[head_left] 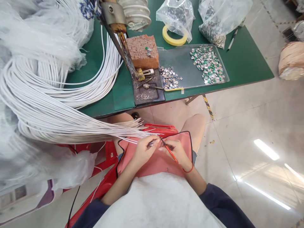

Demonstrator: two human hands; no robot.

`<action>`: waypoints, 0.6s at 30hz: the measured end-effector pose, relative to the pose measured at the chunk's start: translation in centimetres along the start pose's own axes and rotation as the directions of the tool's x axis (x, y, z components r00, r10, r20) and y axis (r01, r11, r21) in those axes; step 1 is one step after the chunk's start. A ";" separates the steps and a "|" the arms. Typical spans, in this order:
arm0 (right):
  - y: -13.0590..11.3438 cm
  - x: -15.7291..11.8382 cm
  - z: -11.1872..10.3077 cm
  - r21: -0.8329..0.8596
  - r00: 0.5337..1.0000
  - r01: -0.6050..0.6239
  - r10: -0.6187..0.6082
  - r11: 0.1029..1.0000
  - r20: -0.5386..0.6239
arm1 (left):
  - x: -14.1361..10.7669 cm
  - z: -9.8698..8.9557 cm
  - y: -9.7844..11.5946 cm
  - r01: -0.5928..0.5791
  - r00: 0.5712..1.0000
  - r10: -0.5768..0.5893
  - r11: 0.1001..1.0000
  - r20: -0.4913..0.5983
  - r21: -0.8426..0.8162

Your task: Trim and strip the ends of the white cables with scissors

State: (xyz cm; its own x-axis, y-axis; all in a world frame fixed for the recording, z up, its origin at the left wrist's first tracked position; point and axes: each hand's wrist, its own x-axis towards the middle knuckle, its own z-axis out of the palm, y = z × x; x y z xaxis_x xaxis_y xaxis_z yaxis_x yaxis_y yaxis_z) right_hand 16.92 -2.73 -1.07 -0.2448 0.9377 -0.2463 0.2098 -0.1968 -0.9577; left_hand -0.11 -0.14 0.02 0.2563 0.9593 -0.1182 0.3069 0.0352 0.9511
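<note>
White cables (95, 128) pointing right, left hand (143, 153) pinching their ends, right hand (174, 152) gripping red-handled pliers (170, 151) (tips meeting)

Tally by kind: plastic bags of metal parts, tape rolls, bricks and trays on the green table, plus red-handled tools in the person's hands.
Plastic bags of metal parts: 2
Yellow tape rolls: 1
Bricks: 1
Clear trays: 1
Red-handled tools: 1
Total: 6

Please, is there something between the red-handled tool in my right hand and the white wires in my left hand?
Nothing visible stands between them. The tip of the red-handled tool, held in the right hand, lies close to the white wires that the left hand grips.
</note>
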 end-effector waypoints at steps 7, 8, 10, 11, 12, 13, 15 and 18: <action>-0.2 0.1 0.1 0.076 0.999 -0.036 0.038 0.996 -0.030 | 0.2 -0.1 -0.2 -0.020 1.000 0.020 1.000 -0.006 -0.013; -0.2 0.1 0.1 0.114 0.997 -0.070 0.075 0.991 -0.037 | 0.3 0.0 -0.3 -0.038 0.999 0.037 0.999 -0.026 -0.018; -0.2 0.0 0.1 0.178 0.989 -0.129 0.140 0.975 -0.054 | 0.3 0.0 -0.5 -0.066 0.995 0.063 0.997 -0.072 -0.038; -0.1 -0.1 0.2 0.204 0.985 -0.143 0.160 0.968 -0.067 | 0.2 0.1 -0.6 -0.061 0.995 0.056 0.997 -0.086 -0.053; 0.0 -0.2 0.2 0.223 0.982 -0.149 0.171 0.963 -0.083 | 0.2 0.1 -0.7 -0.039 0.996 0.032 0.996 -0.087 -0.074; 0.1 -0.2 0.2 0.236 0.980 -0.149 0.176 0.960 -0.098 | 0.1 0.1 -0.8 -0.001 0.998 -0.006 0.995 -0.066 -0.096; 0.3 -0.2 0.1 0.246 0.978 -0.135 0.169 0.960 -0.122 | -0.2 0.2 -0.8 0.091 0.996 -0.088 0.989 0.024 -0.120; 0.2 -0.2 0.1 0.240 0.980 -0.116 0.151 0.964 -0.134 | -0.5 0.4 -0.6 0.124 0.983 -0.100 0.980 0.152 -0.158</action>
State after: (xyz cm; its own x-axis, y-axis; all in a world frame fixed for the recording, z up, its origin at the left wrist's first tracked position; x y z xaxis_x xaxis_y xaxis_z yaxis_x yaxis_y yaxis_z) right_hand 16.90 -3.03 -1.27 -0.0817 0.9271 -0.3658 0.0038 -0.3668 -0.9303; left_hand -0.06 -0.75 -0.59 0.3604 0.8973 -0.2548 0.1878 0.1977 0.9621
